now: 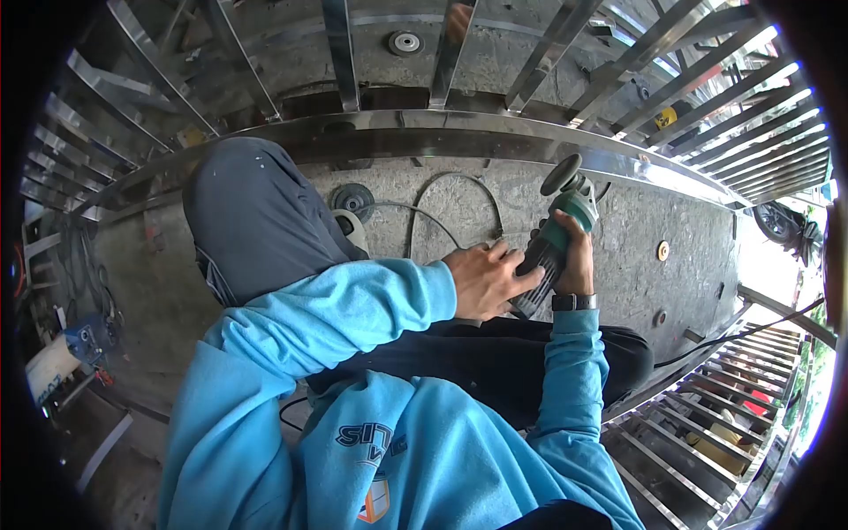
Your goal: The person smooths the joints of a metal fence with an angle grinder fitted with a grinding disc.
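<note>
A green and black angle grinder (555,238) is between my hands, tilted with its round disc (561,175) at the upper end, away from me. My right hand (578,254), with a dark watch at its wrist, is wrapped round the green front of the body. My left hand (488,279) reaches across from the left, its curled fingers on the black rear part. What its fingertips press is partly hidden. Beyond my left hand, a dark cable (412,212) loops over the floor.
A shiny metal barred frame (389,119) crosses in front of me, and another barred panel (698,428) lies at lower right. A dark round disc (352,200) rests by my knee. Small discs, one orange (662,251), lie on the grey floor (623,274). Beyond the bars sits another disc (405,42).
</note>
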A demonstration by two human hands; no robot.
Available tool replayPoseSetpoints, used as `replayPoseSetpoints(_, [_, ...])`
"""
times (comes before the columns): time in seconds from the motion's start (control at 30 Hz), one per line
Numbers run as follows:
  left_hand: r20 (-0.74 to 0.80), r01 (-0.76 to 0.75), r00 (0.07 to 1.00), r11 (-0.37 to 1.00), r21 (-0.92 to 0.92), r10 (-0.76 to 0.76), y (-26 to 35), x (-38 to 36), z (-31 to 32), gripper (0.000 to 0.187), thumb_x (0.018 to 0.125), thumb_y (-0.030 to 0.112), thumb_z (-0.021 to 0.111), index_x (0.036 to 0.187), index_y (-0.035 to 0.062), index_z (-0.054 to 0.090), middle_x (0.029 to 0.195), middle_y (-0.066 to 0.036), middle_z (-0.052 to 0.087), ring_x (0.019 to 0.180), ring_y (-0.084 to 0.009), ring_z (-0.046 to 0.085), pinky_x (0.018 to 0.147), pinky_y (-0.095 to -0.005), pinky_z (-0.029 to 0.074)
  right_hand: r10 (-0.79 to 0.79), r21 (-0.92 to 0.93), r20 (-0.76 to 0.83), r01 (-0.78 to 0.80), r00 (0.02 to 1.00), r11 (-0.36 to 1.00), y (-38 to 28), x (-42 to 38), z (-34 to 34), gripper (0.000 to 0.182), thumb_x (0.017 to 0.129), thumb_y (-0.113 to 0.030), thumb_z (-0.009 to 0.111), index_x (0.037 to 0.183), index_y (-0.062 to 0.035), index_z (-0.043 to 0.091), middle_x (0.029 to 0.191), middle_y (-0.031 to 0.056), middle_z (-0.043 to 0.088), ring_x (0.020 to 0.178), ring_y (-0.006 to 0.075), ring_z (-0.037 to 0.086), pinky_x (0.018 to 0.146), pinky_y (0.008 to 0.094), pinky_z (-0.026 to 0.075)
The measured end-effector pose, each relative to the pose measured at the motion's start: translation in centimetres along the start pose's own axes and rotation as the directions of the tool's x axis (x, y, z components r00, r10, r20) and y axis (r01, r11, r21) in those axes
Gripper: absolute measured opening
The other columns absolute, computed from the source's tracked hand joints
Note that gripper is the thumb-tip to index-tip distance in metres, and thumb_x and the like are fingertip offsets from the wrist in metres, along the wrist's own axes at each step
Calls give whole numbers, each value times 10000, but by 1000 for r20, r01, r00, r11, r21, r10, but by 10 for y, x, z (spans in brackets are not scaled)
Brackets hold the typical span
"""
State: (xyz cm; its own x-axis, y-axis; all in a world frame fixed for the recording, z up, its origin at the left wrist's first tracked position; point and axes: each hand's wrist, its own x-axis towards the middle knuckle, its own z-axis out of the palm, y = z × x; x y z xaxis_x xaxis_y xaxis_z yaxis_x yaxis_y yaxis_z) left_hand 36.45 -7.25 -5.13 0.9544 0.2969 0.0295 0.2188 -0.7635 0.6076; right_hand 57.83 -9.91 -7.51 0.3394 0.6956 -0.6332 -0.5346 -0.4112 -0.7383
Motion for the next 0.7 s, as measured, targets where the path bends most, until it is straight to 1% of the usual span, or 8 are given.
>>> replayPoseSetpoints(0.1, [47,147,989,971,-189,-141,20,11,-16,892,831,364,790,1525,22,345,1134,-304,580,1046,-452,639,870,-498,586,104,38,48,-106,993,994,-7,0,-1,278,885,-181,679,1079,-21,562,795,110,626,645,259,680,563,388,594])
replayPoseSetpoints(0.13, [160,269,960,919,-289,-230,30,15,-33,1054,823,343,807,1562,-54,170,1100,-356,580,1005,-476,648,880,-508,572,125,41,82,-128,989,991,-13,-4,3,308,895,-196,675,1108,-1,568,831,116,647,694,246,687,619,372,599])
replayPoseSetpoints(0.17, [121,296,955,871,-392,-270,35,14,-37,1227,814,341,821,1580,-34,-61,1151,-390,573,1023,-477,647,886,-489,565,123,31,75,-126,990,992,-18,-5,5,308,895,-196,675,1108,-1,568,831,116,647,694,246,687,619,372,599])
replayPoseSetpoints(0.23, [313,439,898,568,-696,-309,41,16,-56,1326,822,410,810,1534,-60,-204,1289,-457,486,1115,-510,614,987,-471,520,196,22,194,-204,961,979,-25,-5,5,345,898,-206,678,1139,18,574,873,125,666,731,233,690,683,343,599])
replayPoseSetpoints(0.37, [300,456,878,466,-758,-371,49,22,-53,1380,828,491,789,1479,-129,-257,1428,-491,326,1295,-526,494,1121,-446,413,110,-140,309,-69,945,988,-43,0,23,452,880,-224,699,1229,19,548,954,136,667,748,231,690,697,326,596])
replayPoseSetpoints(0.47, [279,389,891,282,-877,-359,46,27,-57,1403,822,523,784,1426,-223,-240,1519,-467,187,1457,-480,300,1216,-407,262,137,-150,364,-87,921,985,-54,5,43,510,870,-232,707,1268,20,510,978,152,653,734,255,693,644,346,599])
replayPoseSetpoints(0.63, [293,396,822,121,-910,-488,43,35,-75,1371,805,408,826,1443,-211,-219,1491,-439,269,1413,-462,382,1185,-410,326,190,-163,378,-137,906,977,-56,21,72,542,869,-262,717,1280,15,497,991,168,650,727,272,697,629,360,604])
replayPoseSetpoints(0.7, [219,240,803,-37,-970,-555,42,35,-79,1377,791,373,836,1461,-171,-238,1476,-437,291,1379,-454,430,1164,-409,359,172,-225,397,-87,902,970,-66,21,88,531,877,-252,713,1280,17,497,987,169,656,728,268,699,636,357,607])
